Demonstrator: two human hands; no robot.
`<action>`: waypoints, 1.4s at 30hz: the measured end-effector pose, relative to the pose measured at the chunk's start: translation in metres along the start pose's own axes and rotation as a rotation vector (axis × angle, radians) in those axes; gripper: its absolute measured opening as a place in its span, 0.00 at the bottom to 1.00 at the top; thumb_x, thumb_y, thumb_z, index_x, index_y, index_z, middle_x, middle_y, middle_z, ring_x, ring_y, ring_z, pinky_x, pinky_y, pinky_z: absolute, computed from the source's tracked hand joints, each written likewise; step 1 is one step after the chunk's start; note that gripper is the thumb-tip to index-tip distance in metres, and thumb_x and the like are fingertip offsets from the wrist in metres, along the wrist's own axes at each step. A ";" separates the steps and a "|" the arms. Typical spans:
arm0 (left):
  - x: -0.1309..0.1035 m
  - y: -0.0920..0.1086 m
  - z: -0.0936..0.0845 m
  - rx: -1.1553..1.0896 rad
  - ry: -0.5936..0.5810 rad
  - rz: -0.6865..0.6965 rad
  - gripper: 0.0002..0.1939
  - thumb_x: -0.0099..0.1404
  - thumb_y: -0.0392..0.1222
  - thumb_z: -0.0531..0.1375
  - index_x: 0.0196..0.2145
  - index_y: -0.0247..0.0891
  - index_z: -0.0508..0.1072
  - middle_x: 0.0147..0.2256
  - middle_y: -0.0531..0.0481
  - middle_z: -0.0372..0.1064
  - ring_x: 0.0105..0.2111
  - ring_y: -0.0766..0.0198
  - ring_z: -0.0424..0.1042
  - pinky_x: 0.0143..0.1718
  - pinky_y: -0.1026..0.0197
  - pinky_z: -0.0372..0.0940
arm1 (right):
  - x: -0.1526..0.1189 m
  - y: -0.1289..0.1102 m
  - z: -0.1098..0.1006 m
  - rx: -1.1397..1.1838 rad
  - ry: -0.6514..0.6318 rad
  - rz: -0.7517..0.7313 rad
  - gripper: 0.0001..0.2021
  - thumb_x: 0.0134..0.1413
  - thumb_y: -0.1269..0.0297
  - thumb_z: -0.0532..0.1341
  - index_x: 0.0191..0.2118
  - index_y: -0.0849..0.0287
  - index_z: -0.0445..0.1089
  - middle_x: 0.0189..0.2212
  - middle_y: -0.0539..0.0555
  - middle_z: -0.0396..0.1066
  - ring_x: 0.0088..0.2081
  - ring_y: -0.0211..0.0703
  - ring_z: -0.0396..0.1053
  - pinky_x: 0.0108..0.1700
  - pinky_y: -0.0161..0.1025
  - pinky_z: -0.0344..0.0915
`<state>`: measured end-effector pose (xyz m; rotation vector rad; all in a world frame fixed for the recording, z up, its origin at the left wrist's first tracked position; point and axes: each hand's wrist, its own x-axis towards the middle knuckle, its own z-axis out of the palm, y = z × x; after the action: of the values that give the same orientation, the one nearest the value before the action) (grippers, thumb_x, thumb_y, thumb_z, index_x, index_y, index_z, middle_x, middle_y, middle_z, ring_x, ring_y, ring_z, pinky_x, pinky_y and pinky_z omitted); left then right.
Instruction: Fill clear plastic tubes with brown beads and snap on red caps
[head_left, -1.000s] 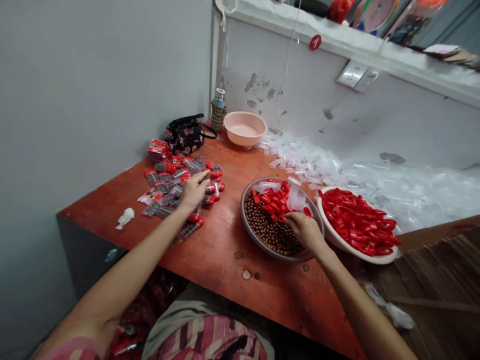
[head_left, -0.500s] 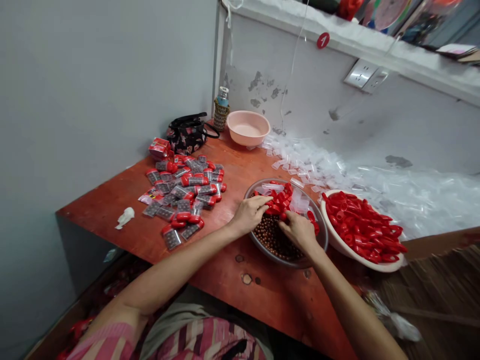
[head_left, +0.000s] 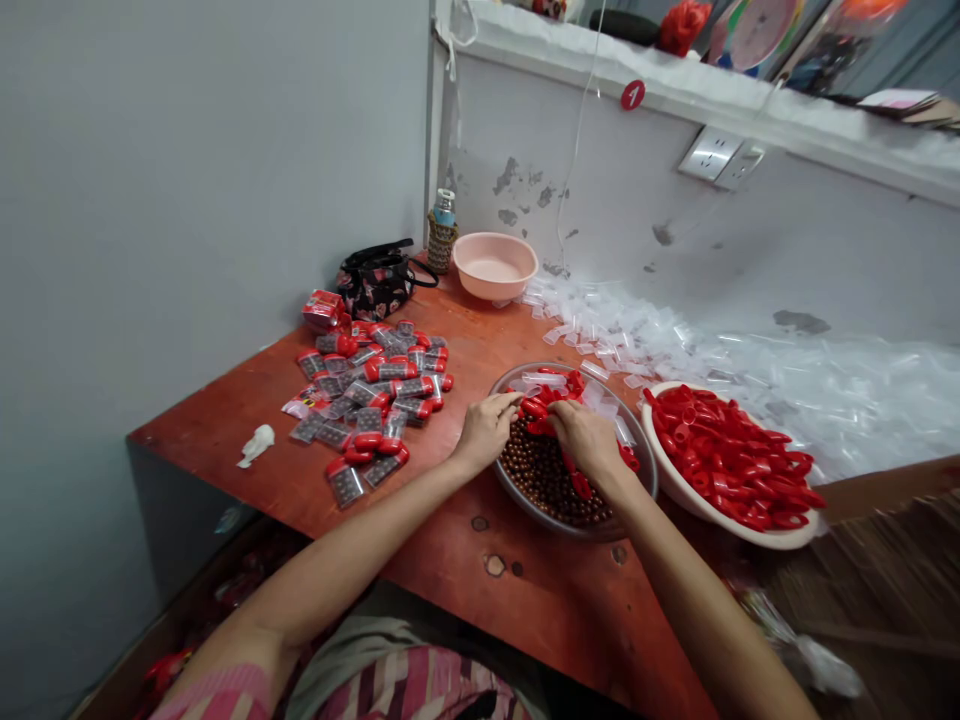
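A grey metal bowl holds brown round beads, with red plastic caps and clear plastic sleeves heaped at its far side. At the bowl's left rim is my left hand, its fingertips drawn together; what lies between them is too small to tell. My right hand reaches over the bowl with curled fingers closed by the red caps, and its fingertips seem to pinch one. Below that palm another red piece shows against the beads.
Filled red-capped packs lie piled on the left of the red table. A white basin of red caps stands right of the bowl. Clear sleeves spread along the wall. Behind are a pink basin, a bag and a bottle.
My right hand has shifted up and slightly left over the red caps. My left hand has drawn back a little left toward the rim. The view has tilted slightly.
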<state>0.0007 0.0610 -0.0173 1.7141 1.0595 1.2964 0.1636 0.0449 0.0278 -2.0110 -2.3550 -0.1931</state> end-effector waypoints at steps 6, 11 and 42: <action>-0.004 0.001 0.004 0.012 0.015 0.043 0.14 0.62 0.34 0.50 0.42 0.35 0.72 0.37 0.45 0.72 0.31 0.67 0.73 0.36 0.64 0.70 | 0.050 0.019 -0.001 -0.131 0.062 -0.072 0.17 0.57 0.71 0.47 0.50 0.56 0.63 0.46 0.58 0.68 0.46 0.47 0.64 0.40 0.38 0.58; -0.006 -0.001 0.005 -0.038 0.037 0.020 0.14 0.63 0.36 0.50 0.42 0.34 0.71 0.38 0.45 0.71 0.31 0.67 0.73 0.34 0.64 0.71 | 0.071 0.024 0.008 -0.140 0.018 -0.162 0.16 0.56 0.73 0.48 0.48 0.58 0.65 0.43 0.58 0.70 0.45 0.47 0.63 0.42 0.39 0.57; 0.007 0.012 0.013 0.044 0.053 0.103 0.14 0.61 0.37 0.54 0.45 0.37 0.71 0.43 0.48 0.72 0.43 0.64 0.70 0.48 0.62 0.62 | -0.046 -0.013 0.034 0.235 -0.351 -0.091 0.09 0.44 0.79 0.51 0.31 0.66 0.66 0.29 0.63 0.71 0.33 0.46 0.69 0.35 0.36 0.59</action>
<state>0.0163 0.0617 -0.0069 1.7961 1.0488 1.3988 0.1602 0.0019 -0.0120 -1.9580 -2.5193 0.4503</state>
